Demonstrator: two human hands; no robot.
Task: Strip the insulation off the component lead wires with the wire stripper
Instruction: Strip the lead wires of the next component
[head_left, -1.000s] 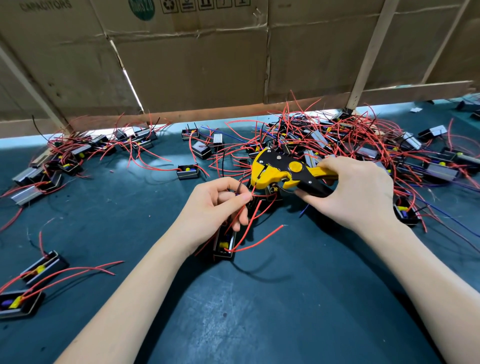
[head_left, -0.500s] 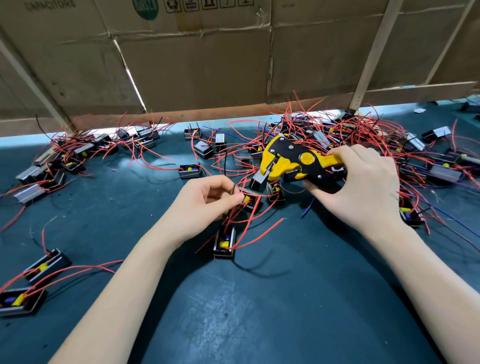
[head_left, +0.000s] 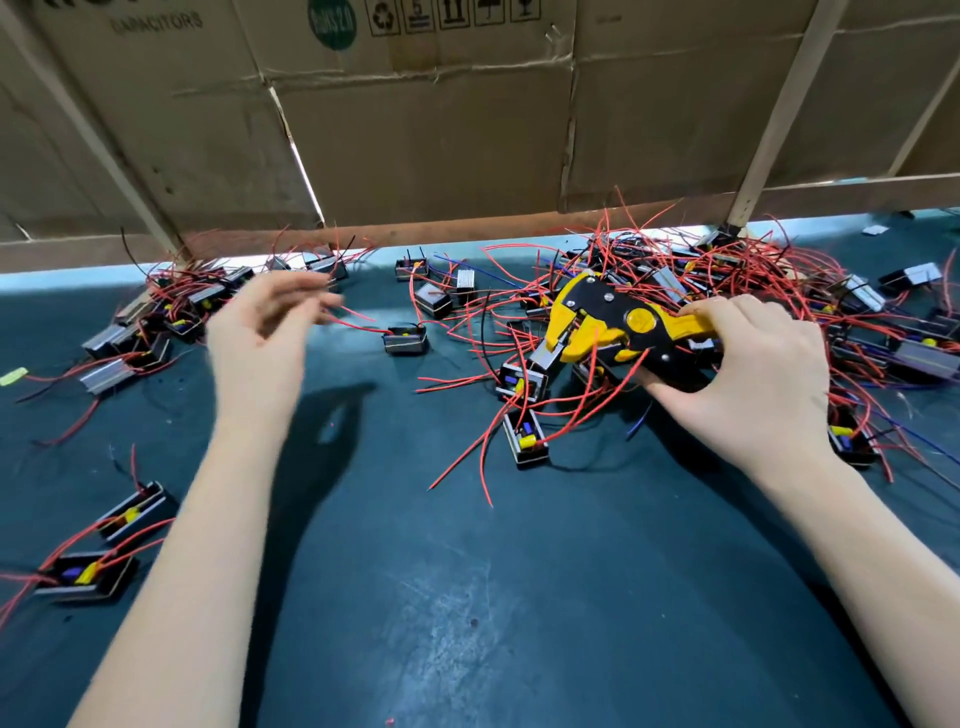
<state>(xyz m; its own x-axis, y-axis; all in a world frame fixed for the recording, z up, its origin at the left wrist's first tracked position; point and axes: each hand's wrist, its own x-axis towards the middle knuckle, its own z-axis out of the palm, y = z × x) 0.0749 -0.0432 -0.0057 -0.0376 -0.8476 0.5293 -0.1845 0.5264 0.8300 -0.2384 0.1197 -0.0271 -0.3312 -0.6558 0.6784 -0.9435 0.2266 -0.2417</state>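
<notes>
Honestly the layout here explains itself. The right hand (head_left: 748, 384) is wrapped around the handles of the yellow and black wire stripper (head_left: 613, 332), with the tool head aimed left at the nearest components, so the cutting end sits right over the work and doesn't have to travel. Just under its nose there's a small black component (head_left: 519, 376), and another one (head_left: 527, 439) sits just below that with red leads (head_left: 467, 462) fanning toward the front of the dark green bench mat (head_left: 467, 597). I'd guess those are up next, since they're the closest ones and their leads are spread out loose instead of tangled.

The left hand (head_left: 265, 338) is up off the mat over on the left, blurred, fingers spread and loosely bent. I can't see anything in it, though the blur makes it hard to be sure about the fingertips.

The big red tangle (head_left: 727, 291) piled behind the stripper looks like the unfinished stock, within reach of the tool hand. The looser groups on the left (head_left: 171, 317) and the two boxes (head_left: 104, 551) near the front left corner are set apart, maybe finished ones, but I can't make out bare wire ends from here. Cardboard sheets (head_left: 415, 130) wall off the back of the bench
</notes>
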